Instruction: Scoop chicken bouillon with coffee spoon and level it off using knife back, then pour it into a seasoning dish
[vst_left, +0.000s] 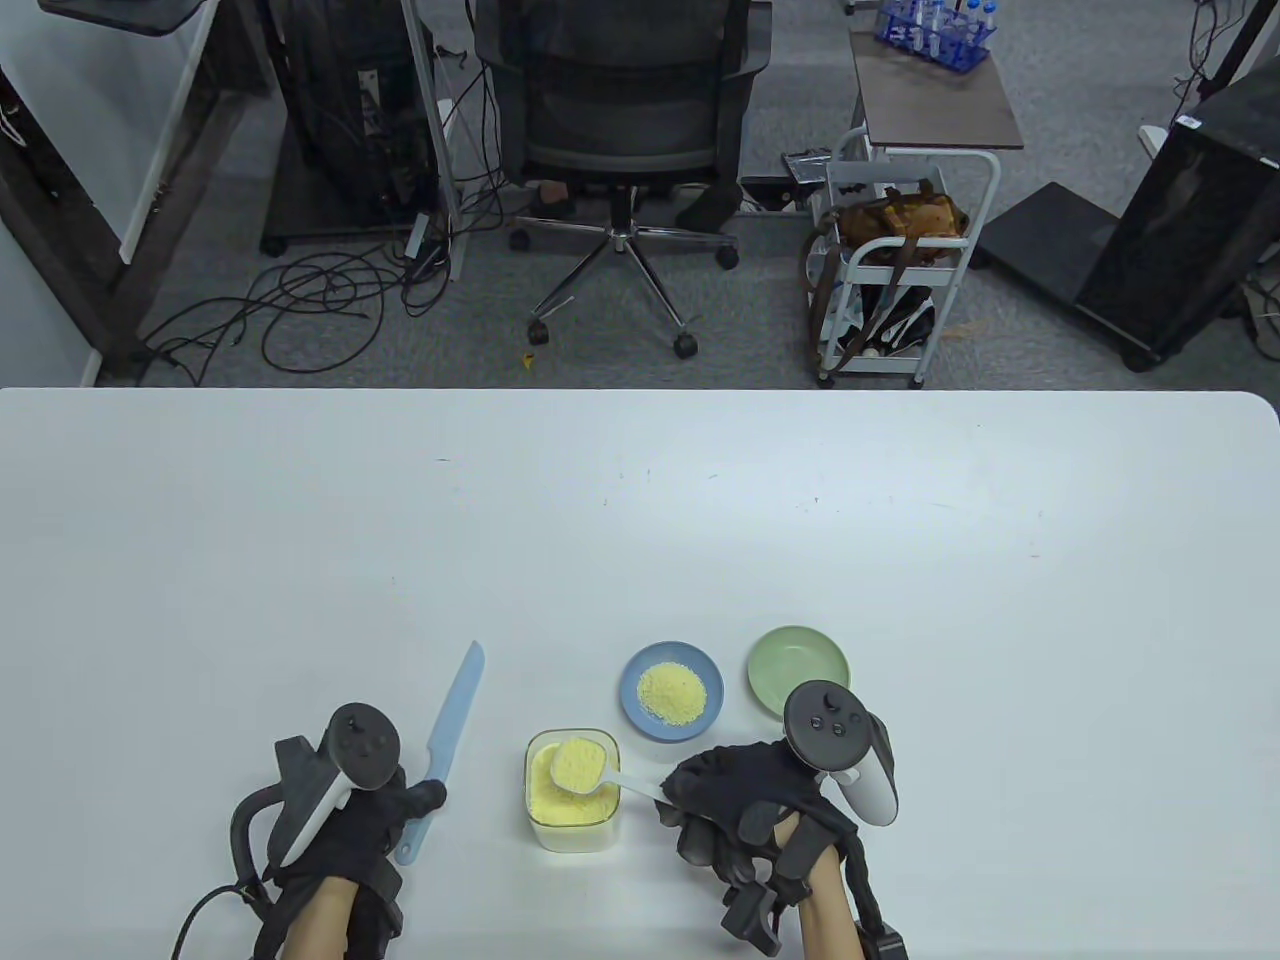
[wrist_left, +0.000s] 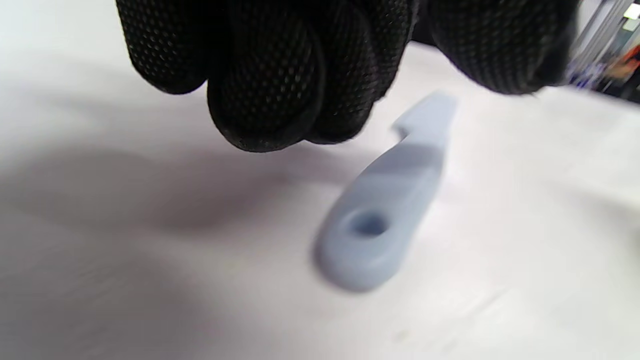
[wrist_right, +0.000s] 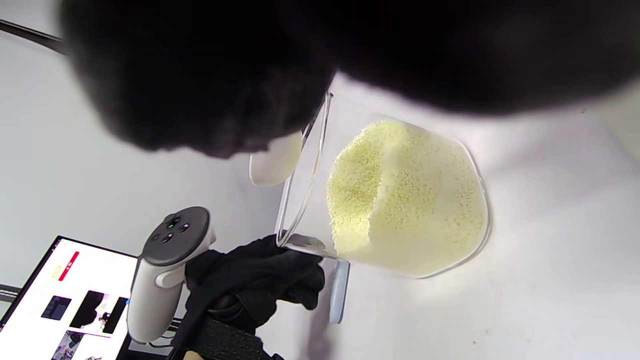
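Observation:
My right hand (vst_left: 690, 800) grips the handle of a white coffee spoon (vst_left: 580, 766), whose bowl is heaped with yellow chicken bouillon. The spoon hangs over a clear container (vst_left: 571, 838) holding more bouillon (wrist_right: 405, 200). A light blue knife (vst_left: 453, 715) lies flat on the table left of the container. My left hand (vst_left: 415, 805) hovers over its handle (wrist_left: 380, 210) with fingers (wrist_left: 270, 80) curled just above it, not holding it. A blue dish (vst_left: 640, 722) with a small pile of bouillon sits behind the container.
An empty green dish (vst_left: 798, 665) stands to the right of the blue dish, just beyond my right hand. The white table (vst_left: 640, 520) stretches far behind the dishes. A screen (wrist_right: 55, 295) shows at the right wrist view's lower left.

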